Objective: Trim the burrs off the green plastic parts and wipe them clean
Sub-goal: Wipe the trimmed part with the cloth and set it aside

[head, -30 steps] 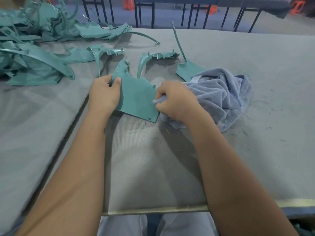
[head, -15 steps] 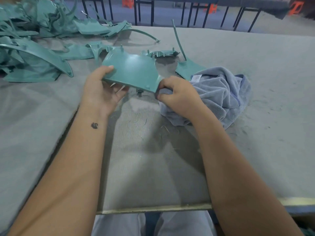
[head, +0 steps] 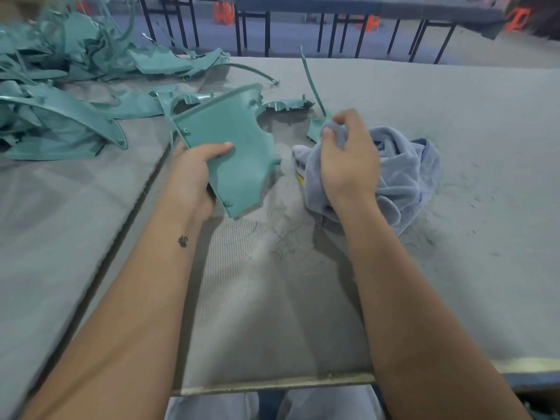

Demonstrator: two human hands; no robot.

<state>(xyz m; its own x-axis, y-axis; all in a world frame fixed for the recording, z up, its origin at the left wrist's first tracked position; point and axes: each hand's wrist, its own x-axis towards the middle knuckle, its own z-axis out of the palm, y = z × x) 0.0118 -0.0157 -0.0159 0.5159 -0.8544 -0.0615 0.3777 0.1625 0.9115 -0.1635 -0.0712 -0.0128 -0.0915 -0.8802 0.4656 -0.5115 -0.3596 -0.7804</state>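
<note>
Left hand [head: 194,168] grips the green panel [head: 233,140] by its near-left edge, thumb laid across the face, holding it tilted above the table [head: 454,147]; right hand [head: 348,159] has its fingers curled round a bunched grey cloth [head: 403,174] just beside the panel, not touching it. Judged step: wiping, so the cloth must next meet the face. Open table lies ahead and right; the heap of green parts [head: 60,95] crowds the left.

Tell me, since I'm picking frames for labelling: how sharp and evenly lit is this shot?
Head view: the left hand and green part are fairly sharp; the pile of parts at far left is motion-smeared; wide-angle bending curves the table edges; light is soft, with faint shadows under the arms and cloth, no glare.
</note>
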